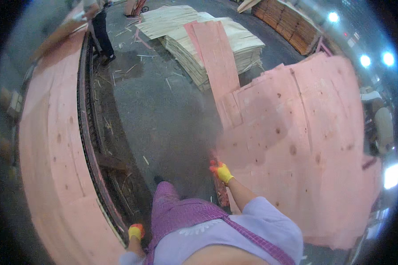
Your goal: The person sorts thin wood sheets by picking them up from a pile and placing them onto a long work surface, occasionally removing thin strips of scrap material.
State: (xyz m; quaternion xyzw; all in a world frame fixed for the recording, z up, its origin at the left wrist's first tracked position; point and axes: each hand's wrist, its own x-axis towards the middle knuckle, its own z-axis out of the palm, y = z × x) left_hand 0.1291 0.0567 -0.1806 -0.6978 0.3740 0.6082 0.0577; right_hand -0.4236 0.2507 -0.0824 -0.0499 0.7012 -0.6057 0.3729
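Note:
My right hand [223, 172], in a yellow work glove with orange-red fingers, is at the near left edge of a broad stack of pink-tinted wood veneer sheets [278, 159]. Its fingers are blurred but look apart, and no held thing shows; touching or not, I cannot tell. Low beside my body hangs my left hand [136, 232] in a matching glove, near the edge of a long bench spread with pink veneer [63, 159]. Its fingers look curled, and their inner side is hidden. A narrow pink veneer strip [217, 56] reaches from the broad stack across a pale veneer stack [175, 23].
A dark rail [86, 132] runs along the bench's side. Wood scraps [146, 160] litter the grey floor [152, 126]. Another person [101, 29] stands at the bench's far end. Behind, at upper right, is a brown stack of wood sheets [285, 26].

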